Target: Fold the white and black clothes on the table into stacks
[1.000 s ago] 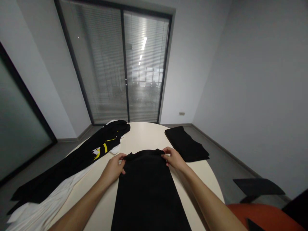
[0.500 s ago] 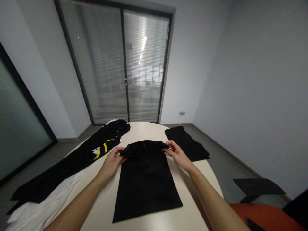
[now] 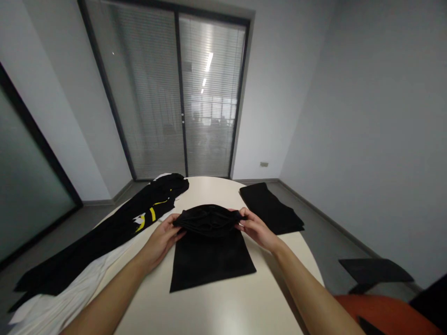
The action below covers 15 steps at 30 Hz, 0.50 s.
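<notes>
A plain black cloth piece (image 3: 213, 263), which looks like a folded garment, is held at its far end by both hands. Its gathered upper edge gapes toward me, showing dark layers inside, while the flat lower part hangs down toward the table. My left hand (image 3: 164, 239) pinches the left corner of that edge between thumb and fingers. On the opposite corner, my right hand (image 3: 256, 228) is closed in the same way. The cloth is too dark to tell its exact kind or whether the lower edge rests on the tabletop.
The pale rounded table (image 3: 209, 188) carries a folded black garment (image 3: 270, 207) at the right. Along the left lie black clothes (image 3: 94, 239) with yellow and white marks, over white cloth (image 3: 66, 307). An orange chair seat (image 3: 377, 314) stands at the lower right.
The black cloth's lower edge has shifted away from me and slightly shortened in view. Its upper edge, nearly closed before, now gapes open toward me. Both hands keep their grip, almost in place.
</notes>
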### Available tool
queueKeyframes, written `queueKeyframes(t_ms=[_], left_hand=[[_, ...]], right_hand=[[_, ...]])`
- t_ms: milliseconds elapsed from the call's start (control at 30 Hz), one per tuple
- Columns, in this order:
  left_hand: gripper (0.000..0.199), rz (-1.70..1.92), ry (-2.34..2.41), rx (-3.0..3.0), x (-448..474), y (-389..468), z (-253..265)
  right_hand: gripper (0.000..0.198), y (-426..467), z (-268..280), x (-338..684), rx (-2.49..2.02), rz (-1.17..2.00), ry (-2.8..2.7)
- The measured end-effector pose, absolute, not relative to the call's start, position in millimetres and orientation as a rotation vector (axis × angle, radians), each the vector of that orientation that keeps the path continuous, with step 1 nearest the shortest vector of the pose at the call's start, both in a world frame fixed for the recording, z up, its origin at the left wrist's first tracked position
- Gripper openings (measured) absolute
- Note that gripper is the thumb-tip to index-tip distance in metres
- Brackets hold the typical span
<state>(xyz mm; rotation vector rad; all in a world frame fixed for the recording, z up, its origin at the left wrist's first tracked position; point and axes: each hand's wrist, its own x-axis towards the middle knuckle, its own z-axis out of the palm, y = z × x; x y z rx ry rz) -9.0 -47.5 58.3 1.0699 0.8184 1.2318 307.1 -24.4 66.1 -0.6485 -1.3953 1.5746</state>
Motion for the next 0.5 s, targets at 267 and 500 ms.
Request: queueKeyframes(t_ms=[267,500], left_hand=[[0.023,0.875,0.749,1.301,-30,-53,62],[0.023,0.555,0.706,1.668,-32,-56,70]], right_hand=[[0.024,-27,70,329,-0.639,1.811,-1.542],[0.035,-26,70,335,-0.710,1.850,-1.855]])
